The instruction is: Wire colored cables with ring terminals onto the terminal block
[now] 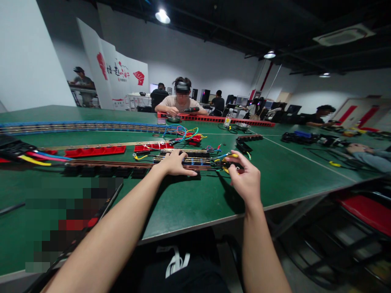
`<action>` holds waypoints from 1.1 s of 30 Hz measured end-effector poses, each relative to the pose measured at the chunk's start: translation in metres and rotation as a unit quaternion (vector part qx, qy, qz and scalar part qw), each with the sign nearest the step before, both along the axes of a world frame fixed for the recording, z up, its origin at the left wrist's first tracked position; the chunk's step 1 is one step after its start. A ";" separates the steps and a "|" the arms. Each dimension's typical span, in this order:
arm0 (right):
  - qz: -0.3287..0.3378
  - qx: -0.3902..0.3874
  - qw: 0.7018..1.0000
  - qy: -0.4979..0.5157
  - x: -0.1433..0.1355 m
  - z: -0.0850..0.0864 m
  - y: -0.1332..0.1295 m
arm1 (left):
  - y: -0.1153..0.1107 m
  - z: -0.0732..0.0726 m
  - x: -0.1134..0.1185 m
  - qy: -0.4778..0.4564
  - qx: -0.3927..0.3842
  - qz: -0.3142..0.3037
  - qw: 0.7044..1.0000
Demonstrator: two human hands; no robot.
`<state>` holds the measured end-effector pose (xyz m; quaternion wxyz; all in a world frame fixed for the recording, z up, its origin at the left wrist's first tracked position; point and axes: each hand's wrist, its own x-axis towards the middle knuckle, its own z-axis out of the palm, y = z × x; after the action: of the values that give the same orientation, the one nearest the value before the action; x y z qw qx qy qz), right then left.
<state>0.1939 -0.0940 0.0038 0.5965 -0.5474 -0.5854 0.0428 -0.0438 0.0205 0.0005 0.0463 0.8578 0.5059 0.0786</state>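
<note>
- My left grip [174, 163] is spread over the strips, thumb held apart from the fingers, just left of my other hand.
- My right grip [247, 176] is curled around the yellow-handled pliers [233, 155], thumb and fingers closing on the handles.
- The pliers are at the right end of the strips, among short wires [217, 149]; I cannot tell whether their tips are biting on one.
- The brown strip [122, 163] runs left from under my left hand along the desk [195, 201], with black blocks [114, 171] along its near side.
- Behind it lie red trays [95, 151] and, farther back, a long blue strip [76, 128].
- Across the desk a co-worker [171, 103] sits behind a red strip [210, 117], near a drill [191, 109] and a bowl [173, 119].
</note>
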 end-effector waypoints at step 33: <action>0.073 -0.101 0.887 -0.446 -0.003 0.007 -0.018 | 0.002 -0.003 0.001 0.005 0.007 0.001 1.000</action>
<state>0.1907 -0.1119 0.0110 0.2095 -0.5217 -0.8205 -0.1031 -0.0431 0.0226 -0.0026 0.0377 0.8578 0.5067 0.0779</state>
